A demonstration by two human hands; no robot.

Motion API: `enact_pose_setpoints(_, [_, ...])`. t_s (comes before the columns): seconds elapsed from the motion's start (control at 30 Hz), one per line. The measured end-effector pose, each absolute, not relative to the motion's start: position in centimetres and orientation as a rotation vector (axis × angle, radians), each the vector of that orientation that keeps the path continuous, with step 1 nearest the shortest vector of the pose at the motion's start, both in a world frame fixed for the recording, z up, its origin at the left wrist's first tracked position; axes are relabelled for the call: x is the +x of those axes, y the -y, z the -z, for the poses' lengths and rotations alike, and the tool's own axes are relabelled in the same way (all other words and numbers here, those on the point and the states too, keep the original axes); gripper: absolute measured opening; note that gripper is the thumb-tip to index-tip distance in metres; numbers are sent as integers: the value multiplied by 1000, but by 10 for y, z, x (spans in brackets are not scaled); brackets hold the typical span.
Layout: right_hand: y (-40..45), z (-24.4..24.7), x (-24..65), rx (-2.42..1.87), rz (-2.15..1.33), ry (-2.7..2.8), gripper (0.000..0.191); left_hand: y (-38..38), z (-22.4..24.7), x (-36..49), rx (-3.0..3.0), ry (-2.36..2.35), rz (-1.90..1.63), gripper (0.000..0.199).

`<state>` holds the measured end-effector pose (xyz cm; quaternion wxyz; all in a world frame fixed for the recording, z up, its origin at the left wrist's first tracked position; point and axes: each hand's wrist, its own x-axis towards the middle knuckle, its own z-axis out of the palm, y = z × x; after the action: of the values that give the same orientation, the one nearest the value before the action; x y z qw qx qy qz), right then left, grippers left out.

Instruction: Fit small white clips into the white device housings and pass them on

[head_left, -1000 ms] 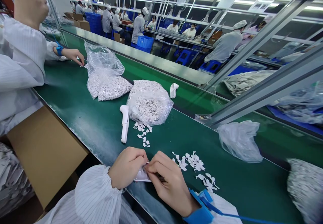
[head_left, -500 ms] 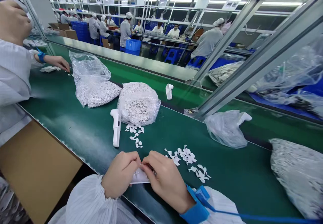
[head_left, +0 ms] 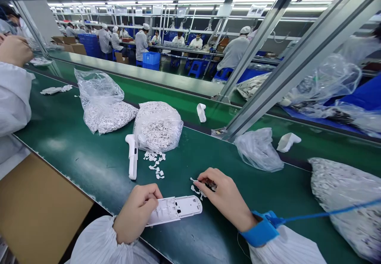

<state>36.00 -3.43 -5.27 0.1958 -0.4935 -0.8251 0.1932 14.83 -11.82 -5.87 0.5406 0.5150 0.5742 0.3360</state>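
Observation:
My left hand (head_left: 138, 212) grips the near end of a long white plastic housing (head_left: 180, 208), its hollow inner side with ribs and slots facing up. To its right, my right hand (head_left: 224, 196) reaches over a small pile of white plastic parts (head_left: 196, 190), thumb and forefinger pinched at one small piece; the hand covers most of the pile. A blue wrist strap (head_left: 258, 228) with a cord is around my right wrist. More loose white parts (head_left: 156, 162) lie beyond my left hand, beside an upright-lying white handle-shaped housing (head_left: 133, 157).
Clear bags of small white parts, one (head_left: 159, 127) in the middle and one (head_left: 107, 113) further left, stand on the green bench (head_left: 98, 164). A crumpled bag (head_left: 260, 149) and a fuller bag (head_left: 348, 204) lie right. White housings (head_left: 201, 112) rest on the green belt. A co-worker's sleeve (head_left: 13, 93) is at left.
My right hand has left the housing and moved right to the pile of small parts. The left hand keeps the housing, now more exposed. A co-worker's strapped hand at left has withdrawn.

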Motion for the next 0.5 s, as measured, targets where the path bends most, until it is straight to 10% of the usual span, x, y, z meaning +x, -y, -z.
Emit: enact_pose_setpoints(0.5, [35,55,360,-1342,-505,2380,19,122,63,148,1223,-1335,-867,18])
